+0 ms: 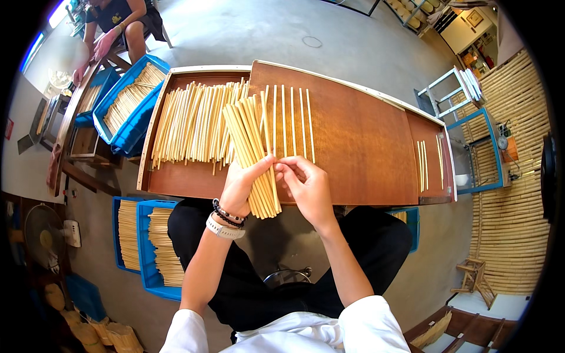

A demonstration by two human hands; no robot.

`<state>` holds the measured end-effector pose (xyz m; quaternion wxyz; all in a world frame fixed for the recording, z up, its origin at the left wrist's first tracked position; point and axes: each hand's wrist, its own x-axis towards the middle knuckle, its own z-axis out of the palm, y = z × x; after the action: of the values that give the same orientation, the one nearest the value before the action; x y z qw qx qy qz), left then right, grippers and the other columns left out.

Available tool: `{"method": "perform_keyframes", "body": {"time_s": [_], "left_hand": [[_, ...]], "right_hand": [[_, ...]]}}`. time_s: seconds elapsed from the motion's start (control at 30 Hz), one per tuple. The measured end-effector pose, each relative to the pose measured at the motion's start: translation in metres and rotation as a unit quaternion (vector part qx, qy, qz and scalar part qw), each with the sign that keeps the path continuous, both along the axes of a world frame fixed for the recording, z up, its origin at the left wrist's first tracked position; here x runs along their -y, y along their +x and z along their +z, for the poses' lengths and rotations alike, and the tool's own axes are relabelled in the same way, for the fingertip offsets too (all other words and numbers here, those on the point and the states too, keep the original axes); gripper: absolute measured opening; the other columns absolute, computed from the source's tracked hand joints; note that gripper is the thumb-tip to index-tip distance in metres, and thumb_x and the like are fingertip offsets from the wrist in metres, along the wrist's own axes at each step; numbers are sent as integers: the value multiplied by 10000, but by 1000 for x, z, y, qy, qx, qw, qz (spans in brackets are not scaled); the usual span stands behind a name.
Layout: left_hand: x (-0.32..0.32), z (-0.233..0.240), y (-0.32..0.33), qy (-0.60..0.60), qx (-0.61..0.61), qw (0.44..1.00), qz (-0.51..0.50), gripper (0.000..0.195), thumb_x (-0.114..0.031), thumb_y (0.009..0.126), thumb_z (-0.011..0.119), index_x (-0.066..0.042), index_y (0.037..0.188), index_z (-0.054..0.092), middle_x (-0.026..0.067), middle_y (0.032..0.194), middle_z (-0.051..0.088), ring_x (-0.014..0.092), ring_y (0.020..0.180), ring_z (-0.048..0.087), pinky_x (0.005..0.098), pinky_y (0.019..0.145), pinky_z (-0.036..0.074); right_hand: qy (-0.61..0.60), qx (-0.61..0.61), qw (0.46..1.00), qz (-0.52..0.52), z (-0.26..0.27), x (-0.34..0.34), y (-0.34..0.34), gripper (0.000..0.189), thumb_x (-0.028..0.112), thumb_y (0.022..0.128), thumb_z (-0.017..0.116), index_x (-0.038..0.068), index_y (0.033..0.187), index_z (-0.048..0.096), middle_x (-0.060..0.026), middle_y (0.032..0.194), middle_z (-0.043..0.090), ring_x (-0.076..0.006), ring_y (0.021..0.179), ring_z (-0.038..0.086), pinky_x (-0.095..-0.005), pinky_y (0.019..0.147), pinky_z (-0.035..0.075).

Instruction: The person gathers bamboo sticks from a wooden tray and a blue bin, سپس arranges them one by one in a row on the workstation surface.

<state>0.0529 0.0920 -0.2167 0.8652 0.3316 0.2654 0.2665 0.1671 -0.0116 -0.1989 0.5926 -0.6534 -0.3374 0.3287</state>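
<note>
My left hand (240,187) is closed around a bundle of thin pale sticks (247,137), likely bamboo or wood, which leans to the upper left above the table's near edge. The thumb lies across the bundle. Beside it is my right hand (309,189), thumb and forefinger tips pressed together at the bundle's right side; whether a stick is pinched there cannot be made out. Beyond my hands, a row of single sticks (292,121) lies spaced apart on the brown wooden board (362,141). A dense heap of sticks (194,123) fills the tray section at left.
Two more small stick groups (422,165) lie at the table's right end. Blue crates (152,110) of sticks stand at left, with others (145,251) on the floor by my left knee. A person (119,22) with pink gloves sits at a bench at upper left.
</note>
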Motion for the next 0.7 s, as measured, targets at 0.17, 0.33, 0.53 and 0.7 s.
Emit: {"method": "perform_keyframes", "body": {"time_s": [0.17,0.33,0.53,0.7], "left_hand": [[12,-2,13,-14,9,1000,-17,262,-100,919,669,4,1124,543,85,949,669,151,804,678,287,687,581],[26,-3,19,-3,16,1000,-1,289,-101,928,662,-6,1163,523,103,1033,653,168,905,664,300,754,571],[37,-7,26,-25,38,998,36,280,-64,933,649,-8,1155,487,124,1047,645,202,971,664,323,800,566],[46,-6,29,-17,20,999,43,269,-54,932,647,-3,1153,503,119,1031,649,205,969,668,327,803,565]], "right_hand": [[-8,-28,999,-39,11,24,2,137,84,948,631,-14,1038,660,-44,862,712,-61,698,617,-219,584,494],[-38,42,997,-50,14,38,-2,121,61,881,709,-23,942,647,-59,790,693,-92,692,638,-263,630,519],[-63,102,991,-57,12,46,-3,105,49,862,723,-24,908,662,-46,758,680,-84,673,628,-252,635,523],[-87,101,990,-44,15,50,1,120,48,849,725,-42,894,661,-81,784,705,-110,697,657,-269,673,539]]}}
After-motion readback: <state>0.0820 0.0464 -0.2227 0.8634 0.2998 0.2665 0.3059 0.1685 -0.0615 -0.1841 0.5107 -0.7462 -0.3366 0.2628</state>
